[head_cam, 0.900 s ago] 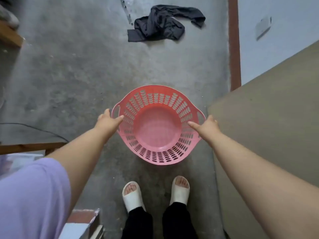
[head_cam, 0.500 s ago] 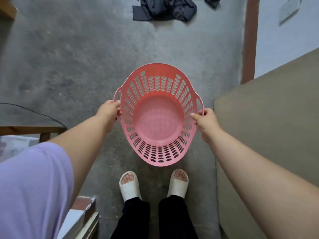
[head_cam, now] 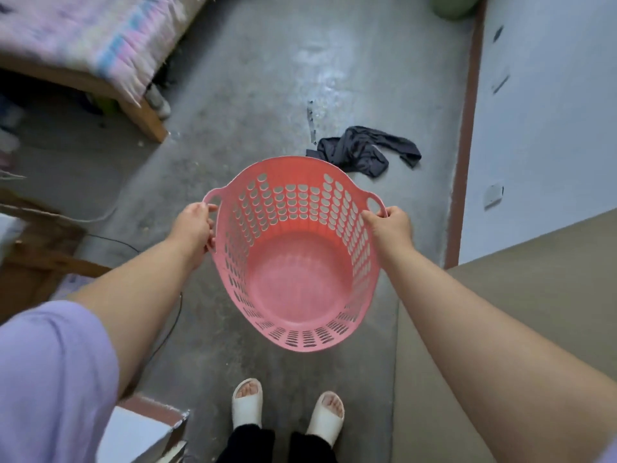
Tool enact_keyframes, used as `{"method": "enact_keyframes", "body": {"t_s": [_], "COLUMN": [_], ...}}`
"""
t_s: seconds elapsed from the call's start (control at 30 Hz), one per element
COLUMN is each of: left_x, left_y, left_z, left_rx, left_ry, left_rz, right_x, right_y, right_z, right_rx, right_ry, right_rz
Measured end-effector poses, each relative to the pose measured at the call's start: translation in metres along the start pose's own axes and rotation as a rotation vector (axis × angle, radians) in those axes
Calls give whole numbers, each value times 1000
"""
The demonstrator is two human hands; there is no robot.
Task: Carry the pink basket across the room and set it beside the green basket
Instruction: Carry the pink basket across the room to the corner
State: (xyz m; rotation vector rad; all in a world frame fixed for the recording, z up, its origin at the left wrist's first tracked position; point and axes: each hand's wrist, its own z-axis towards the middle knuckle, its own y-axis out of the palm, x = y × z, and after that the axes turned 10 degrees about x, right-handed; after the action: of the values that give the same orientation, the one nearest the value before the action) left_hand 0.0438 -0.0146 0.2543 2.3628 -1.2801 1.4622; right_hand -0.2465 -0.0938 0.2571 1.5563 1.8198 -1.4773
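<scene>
Both arms out straight in front of me. Pink basket held off the concrete floor, empty, tipped w/ mouth toward camera. Left hand fingers curled tight on left rim/handle; right hand clamped on right handle. Vs 0.5 s ago: basket higher, view swung up, dark cloth now just past far rim, green basket at top edge.

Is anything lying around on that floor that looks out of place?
Yes. A dark crumpled garment lies on the bare concrete floor, just beyond the pink basket and near the wall. It looks dropped rather than put away. The basket itself is empty and looks undamaged.
</scene>
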Motion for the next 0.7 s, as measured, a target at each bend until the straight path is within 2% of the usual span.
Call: {"method": "enact_keyframes", "body": {"t_s": [0.27, 0.4, 0.53, 0.7], "left_x": [122, 146, 187, 240], "left_y": [-74, -90, -115, -130], "left_z": [-48, -38, 8, 76], "left_rx": [119, 168, 227, 216], "left_ry": [121, 126, 121, 123], "left_rz": [-164, -198, -235, -260], "right_x": [-165, -201, -254, -312], "right_y": [-19, -10, 28, 79], "right_z": [-46, -48, -38, -15], "right_rx": [-85, -82, -62, -17], "right_ry": [-242, -281, -331, -356], "right_rz": [34, 11, -10, -27]}}
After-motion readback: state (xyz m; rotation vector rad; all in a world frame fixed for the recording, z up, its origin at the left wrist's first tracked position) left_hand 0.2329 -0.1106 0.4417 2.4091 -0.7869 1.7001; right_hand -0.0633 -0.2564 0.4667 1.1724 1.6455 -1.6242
